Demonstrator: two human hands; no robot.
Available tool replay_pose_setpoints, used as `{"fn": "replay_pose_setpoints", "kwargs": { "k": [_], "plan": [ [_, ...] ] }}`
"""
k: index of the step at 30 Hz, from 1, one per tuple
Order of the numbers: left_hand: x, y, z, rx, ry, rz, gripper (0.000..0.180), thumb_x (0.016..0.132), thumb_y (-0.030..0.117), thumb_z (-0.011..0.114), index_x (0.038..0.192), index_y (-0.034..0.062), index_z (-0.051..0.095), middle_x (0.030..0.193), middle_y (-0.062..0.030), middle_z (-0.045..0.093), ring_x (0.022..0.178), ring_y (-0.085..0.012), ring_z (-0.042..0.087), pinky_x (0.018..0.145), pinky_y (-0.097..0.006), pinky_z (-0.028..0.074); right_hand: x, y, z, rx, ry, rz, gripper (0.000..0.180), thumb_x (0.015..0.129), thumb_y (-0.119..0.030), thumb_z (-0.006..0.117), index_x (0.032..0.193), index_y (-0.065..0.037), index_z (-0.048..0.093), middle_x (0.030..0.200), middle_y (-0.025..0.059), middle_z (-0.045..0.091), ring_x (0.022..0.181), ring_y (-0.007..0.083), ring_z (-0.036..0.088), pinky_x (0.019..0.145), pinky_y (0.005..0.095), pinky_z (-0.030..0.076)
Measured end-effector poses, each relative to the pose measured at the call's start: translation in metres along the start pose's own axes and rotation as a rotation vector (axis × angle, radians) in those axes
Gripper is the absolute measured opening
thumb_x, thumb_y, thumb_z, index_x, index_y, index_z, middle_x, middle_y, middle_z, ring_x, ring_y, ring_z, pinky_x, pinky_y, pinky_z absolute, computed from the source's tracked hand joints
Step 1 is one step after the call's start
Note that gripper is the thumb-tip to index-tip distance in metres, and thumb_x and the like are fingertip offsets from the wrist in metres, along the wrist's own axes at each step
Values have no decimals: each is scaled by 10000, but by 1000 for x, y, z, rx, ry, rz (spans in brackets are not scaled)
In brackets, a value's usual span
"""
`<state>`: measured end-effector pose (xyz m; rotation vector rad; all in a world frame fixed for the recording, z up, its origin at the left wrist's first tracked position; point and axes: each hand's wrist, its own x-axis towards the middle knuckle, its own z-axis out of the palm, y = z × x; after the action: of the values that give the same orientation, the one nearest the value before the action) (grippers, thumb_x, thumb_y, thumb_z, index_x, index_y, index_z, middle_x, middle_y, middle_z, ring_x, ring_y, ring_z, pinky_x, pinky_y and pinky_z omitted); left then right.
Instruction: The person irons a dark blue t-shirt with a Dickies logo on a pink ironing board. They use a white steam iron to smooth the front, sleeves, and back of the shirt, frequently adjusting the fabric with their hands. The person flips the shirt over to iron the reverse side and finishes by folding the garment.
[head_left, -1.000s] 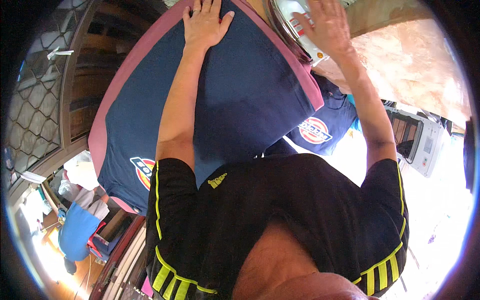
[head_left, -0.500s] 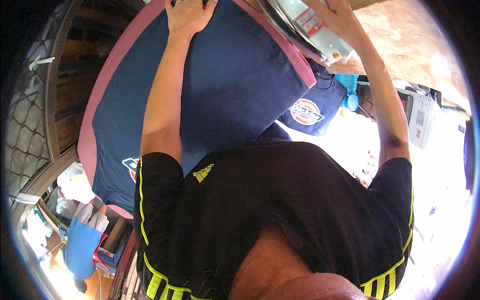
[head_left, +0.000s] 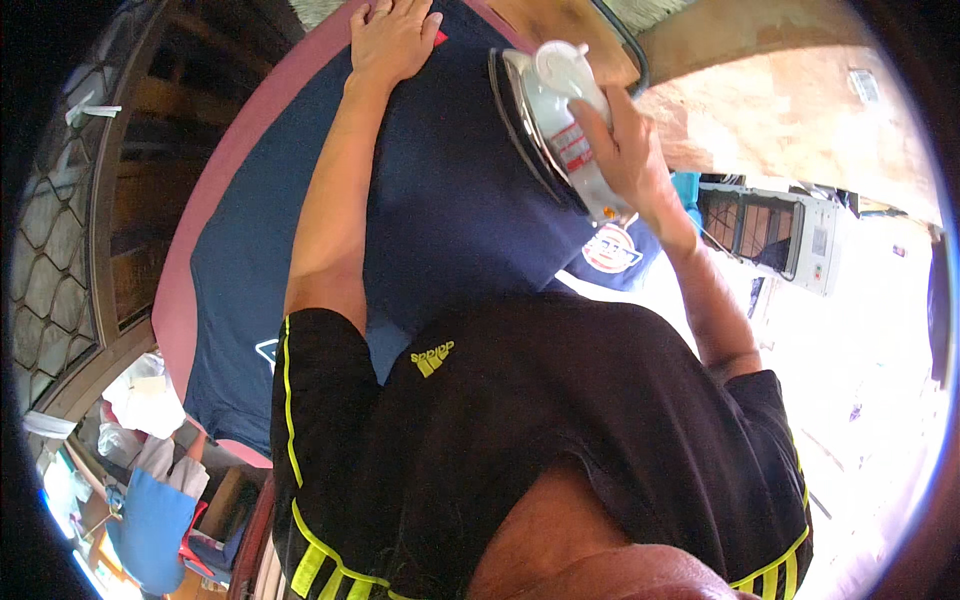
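Note:
A dark navy T-shirt [head_left: 450, 170] lies spread over a pink ironing board [head_left: 190, 225], whose padded edge shows along the left. My left hand [head_left: 392, 42] rests flat on the far part of the cloth, fingers spread, beside a small red patch. My right hand [head_left: 628, 150] is wrapped round the handle of a white clothes iron [head_left: 572, 130]. The iron is tilted over the right side of the shirt, its dark soleplate edge facing left; whether it touches the cloth I cannot tell.
Beyond the right edge hangs another navy shirt [head_left: 612, 248] with a round red and white print. A wooden surface [head_left: 770, 90] is at the far right, a grey machine [head_left: 815, 245] below it. A metal grille [head_left: 45, 230] stands left. Bags and a blue cloth [head_left: 155, 530] lie lower left.
My right hand has brought the iron leftward and nearer, from the board's far right edge to over the shirt. My left hand stays on the cloth, shifted slightly in view.

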<state>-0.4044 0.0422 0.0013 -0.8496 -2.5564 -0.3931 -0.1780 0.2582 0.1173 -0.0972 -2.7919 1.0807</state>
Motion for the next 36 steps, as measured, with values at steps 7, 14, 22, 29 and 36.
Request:
{"fn": "replay_pose_setpoints", "kwargs": {
  "k": [7,14,22,29,36],
  "plan": [
    [-5,-34,-8,-23,45,-100,433,1003,276,490,1387,79,531,1473,-104,486,1373,-294,421,1107,-498,331,137,-3,33,-135,69,-384,353,982,-311,602,1120,14,594,909,283,676,852,432,671,743,469,512],
    [-61,-29,-21,205,82,-332,577,1001,524,407,1486,212,432,1577,-67,376,1436,-377,339,1093,-652,281,235,5,62,-261,61,-337,462,996,-378,526,1082,73,580,923,327,658,926,483,639,774,541,503],
    [-77,-43,-10,388,59,-394,543,1009,501,405,1482,237,445,1564,-48,393,1442,-350,338,1142,-612,243,178,4,42,-271,-96,-347,502,1001,-415,491,1181,39,606,972,333,669,949,470,667,833,527,512],
    [-69,-33,-26,36,244,-483,261,928,363,638,1150,242,704,1261,-74,588,1212,-349,507,987,-559,406,196,-5,58,-193,-114,-305,509,989,-384,507,1069,100,641,967,359,654,966,493,648,859,539,496],
    [-81,-36,-40,35,280,-461,232,908,337,680,1108,224,715,1175,-91,612,1121,-367,547,927,-521,468,129,-5,60,-90,-154,-307,371,982,-338,611,1189,-31,592,991,224,693,864,421,667,758,468,521]
  ]
}}
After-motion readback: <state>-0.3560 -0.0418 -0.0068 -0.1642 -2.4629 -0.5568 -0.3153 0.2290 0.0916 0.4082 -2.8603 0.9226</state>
